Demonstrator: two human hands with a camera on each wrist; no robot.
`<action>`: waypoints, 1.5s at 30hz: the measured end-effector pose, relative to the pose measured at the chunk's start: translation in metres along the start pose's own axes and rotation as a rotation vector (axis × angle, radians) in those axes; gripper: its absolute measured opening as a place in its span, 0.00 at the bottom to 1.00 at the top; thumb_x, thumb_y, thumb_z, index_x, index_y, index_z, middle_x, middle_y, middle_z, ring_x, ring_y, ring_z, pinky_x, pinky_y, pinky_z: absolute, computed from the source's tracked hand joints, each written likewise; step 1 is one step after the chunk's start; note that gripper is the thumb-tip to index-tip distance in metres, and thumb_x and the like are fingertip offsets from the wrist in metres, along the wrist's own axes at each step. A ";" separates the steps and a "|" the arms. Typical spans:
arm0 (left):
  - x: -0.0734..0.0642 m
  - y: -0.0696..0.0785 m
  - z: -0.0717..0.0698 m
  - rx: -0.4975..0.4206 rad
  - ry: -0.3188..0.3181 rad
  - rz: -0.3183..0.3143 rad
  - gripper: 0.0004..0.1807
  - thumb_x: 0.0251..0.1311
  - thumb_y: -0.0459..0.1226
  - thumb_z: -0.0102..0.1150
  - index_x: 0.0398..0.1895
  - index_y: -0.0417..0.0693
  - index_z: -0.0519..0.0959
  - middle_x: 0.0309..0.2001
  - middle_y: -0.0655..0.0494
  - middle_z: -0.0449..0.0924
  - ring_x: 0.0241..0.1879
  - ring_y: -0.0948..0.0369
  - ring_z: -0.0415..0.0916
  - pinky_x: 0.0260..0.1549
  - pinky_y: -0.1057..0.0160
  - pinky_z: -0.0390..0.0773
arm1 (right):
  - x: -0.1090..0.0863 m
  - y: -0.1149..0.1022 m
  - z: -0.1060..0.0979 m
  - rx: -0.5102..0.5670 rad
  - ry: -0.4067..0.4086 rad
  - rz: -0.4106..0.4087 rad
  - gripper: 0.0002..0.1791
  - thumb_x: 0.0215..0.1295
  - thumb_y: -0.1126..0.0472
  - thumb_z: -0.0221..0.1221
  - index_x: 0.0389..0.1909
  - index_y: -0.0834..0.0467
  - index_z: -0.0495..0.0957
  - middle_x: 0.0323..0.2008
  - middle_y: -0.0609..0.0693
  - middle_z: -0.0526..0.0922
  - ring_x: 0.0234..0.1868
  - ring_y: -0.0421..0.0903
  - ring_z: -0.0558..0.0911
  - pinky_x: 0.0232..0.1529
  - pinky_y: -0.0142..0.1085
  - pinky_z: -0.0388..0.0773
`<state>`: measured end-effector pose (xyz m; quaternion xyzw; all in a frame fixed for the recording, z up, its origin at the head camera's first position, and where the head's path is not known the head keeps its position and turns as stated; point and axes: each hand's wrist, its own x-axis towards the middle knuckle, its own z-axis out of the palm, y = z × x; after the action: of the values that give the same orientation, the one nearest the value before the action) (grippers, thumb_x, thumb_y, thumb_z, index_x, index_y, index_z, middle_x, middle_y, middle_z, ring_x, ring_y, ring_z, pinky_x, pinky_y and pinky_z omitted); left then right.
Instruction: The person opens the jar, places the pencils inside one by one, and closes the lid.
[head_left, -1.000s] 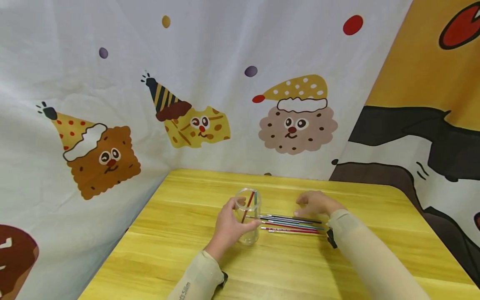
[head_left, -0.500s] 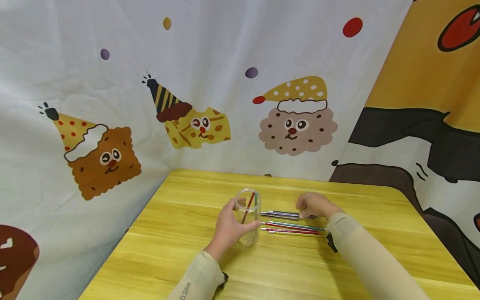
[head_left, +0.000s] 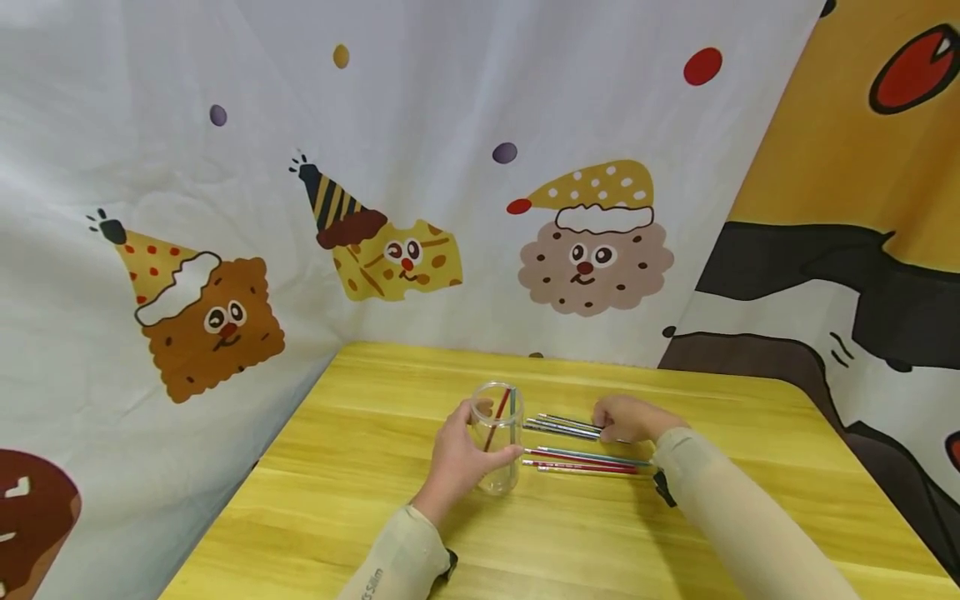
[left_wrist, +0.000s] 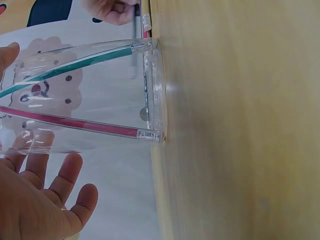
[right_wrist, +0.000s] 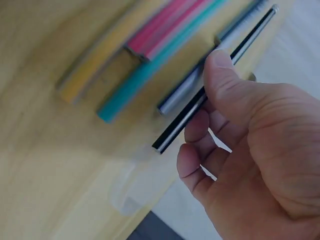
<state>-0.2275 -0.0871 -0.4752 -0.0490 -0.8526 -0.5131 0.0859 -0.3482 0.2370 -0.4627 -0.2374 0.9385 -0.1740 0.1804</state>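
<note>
My left hand point(head_left: 459, 458) grips a clear plastic jar point(head_left: 499, 478) that stands upright on the table, thumb on one side and fingers on the other. Inside lean a green pencil point(left_wrist: 85, 62) and a red pencil point(left_wrist: 75, 122), eraser ends down. To the right of the jar, my right hand point(head_left: 633, 418) pinches a black pencil point(right_wrist: 182, 120) between thumb and fingers. Another dark pencil point(right_wrist: 172, 96) lies close beside it, partly behind the thumb. Whether the fingers touch that one too, I cannot tell.
Several pencils lie side by side on the wood-grain table point(head_left: 360, 383), among them a green pencil point(right_wrist: 150, 72), red pencils point(right_wrist: 162, 30) and a yellow pencil point(right_wrist: 95, 62). A printed cloth point(head_left: 420, 108) hangs behind the table's far edge.
My right hand has come down onto the dark pencils, taken hold, and shifted them slightly away from the red and green ones. The left hand and jar have stayed put.
</note>
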 end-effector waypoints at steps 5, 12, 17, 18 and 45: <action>-0.001 0.000 0.001 -0.004 0.004 -0.010 0.47 0.45 0.55 0.87 0.67 0.51 0.76 0.57 0.53 0.80 0.55 0.51 0.77 0.49 0.48 0.82 | -0.011 -0.011 -0.034 0.072 0.190 -0.110 0.03 0.81 0.64 0.58 0.45 0.60 0.77 0.36 0.51 0.78 0.36 0.44 0.73 0.41 0.40 0.73; 0.000 0.000 0.001 -0.007 0.008 -0.008 0.47 0.44 0.56 0.87 0.67 0.51 0.76 0.57 0.54 0.81 0.54 0.53 0.77 0.49 0.50 0.81 | -0.045 -0.097 -0.094 0.014 0.391 -0.308 0.07 0.78 0.59 0.63 0.51 0.54 0.86 0.44 0.46 0.90 0.44 0.44 0.87 0.48 0.46 0.85; 0.000 -0.003 0.000 -0.004 0.009 0.001 0.45 0.45 0.55 0.87 0.66 0.52 0.76 0.55 0.53 0.81 0.52 0.52 0.77 0.47 0.50 0.80 | -0.053 -0.144 -0.094 -0.212 0.429 -0.386 0.05 0.70 0.59 0.71 0.44 0.47 0.90 0.42 0.41 0.92 0.41 0.42 0.88 0.45 0.44 0.86; 0.000 -0.004 0.000 0.003 0.009 0.003 0.45 0.46 0.55 0.87 0.66 0.52 0.76 0.55 0.53 0.81 0.52 0.52 0.78 0.47 0.50 0.80 | -0.052 -0.151 -0.091 -0.240 0.428 -0.395 0.07 0.69 0.58 0.71 0.45 0.47 0.90 0.43 0.42 0.92 0.42 0.42 0.89 0.45 0.44 0.86; 0.000 -0.001 0.002 0.029 0.001 -0.027 0.46 0.45 0.57 0.86 0.66 0.55 0.75 0.55 0.55 0.80 0.50 0.56 0.76 0.48 0.50 0.81 | -0.033 0.022 0.006 -0.028 0.101 0.023 0.14 0.62 0.65 0.76 0.48 0.58 0.87 0.41 0.48 0.88 0.42 0.45 0.84 0.46 0.46 0.85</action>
<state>-0.2281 -0.0858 -0.4769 -0.0357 -0.8605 -0.5018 0.0802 -0.3268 0.2709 -0.4681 -0.2200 0.9514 -0.1706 0.1313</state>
